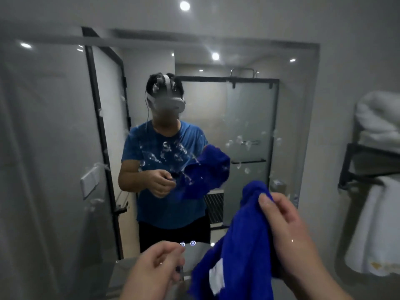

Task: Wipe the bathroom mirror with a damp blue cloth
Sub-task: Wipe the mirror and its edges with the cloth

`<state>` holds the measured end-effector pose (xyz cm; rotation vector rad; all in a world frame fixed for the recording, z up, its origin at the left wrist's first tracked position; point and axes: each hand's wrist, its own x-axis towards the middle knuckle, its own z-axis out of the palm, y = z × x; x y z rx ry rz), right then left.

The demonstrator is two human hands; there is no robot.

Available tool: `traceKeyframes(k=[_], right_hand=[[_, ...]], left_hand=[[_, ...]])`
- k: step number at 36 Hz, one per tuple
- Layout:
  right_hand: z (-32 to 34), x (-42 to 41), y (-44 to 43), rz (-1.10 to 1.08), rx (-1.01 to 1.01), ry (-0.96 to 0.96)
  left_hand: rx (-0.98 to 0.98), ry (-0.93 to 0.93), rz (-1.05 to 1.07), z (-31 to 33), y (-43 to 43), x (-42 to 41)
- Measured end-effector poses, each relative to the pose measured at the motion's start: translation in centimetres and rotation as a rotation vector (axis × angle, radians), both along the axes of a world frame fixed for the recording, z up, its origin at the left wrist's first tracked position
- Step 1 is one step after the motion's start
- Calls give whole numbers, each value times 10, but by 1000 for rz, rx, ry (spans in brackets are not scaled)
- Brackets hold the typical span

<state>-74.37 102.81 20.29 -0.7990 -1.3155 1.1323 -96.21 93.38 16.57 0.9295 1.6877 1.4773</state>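
A single wide-angle view, worn on the person's head, faces the mirror squarely from close by, tilted slightly down; the headset shows reflected near the centre.

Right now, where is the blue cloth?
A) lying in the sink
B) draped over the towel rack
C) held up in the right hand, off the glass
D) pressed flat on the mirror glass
C: the right hand grips the blue cloth in front of the mirror, and the cloth's reflection hangs apart from it.
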Motion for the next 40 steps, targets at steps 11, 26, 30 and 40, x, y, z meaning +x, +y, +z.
traceKeyframes(k=[11, 26, 30, 40], right_hand=[[160, -30, 110, -209, 148, 59], [101, -175, 162, -594, 1196, -371], [18, -195, 150, -416, 1295, -620], [131, -167, 177, -592, 1177, -435]], left_hand=[[72, 141, 73, 15, 17, -2], [120, 466, 350, -13, 17, -85], [139, 556, 475, -30, 37, -98], [215, 545, 382, -66, 29, -159]])
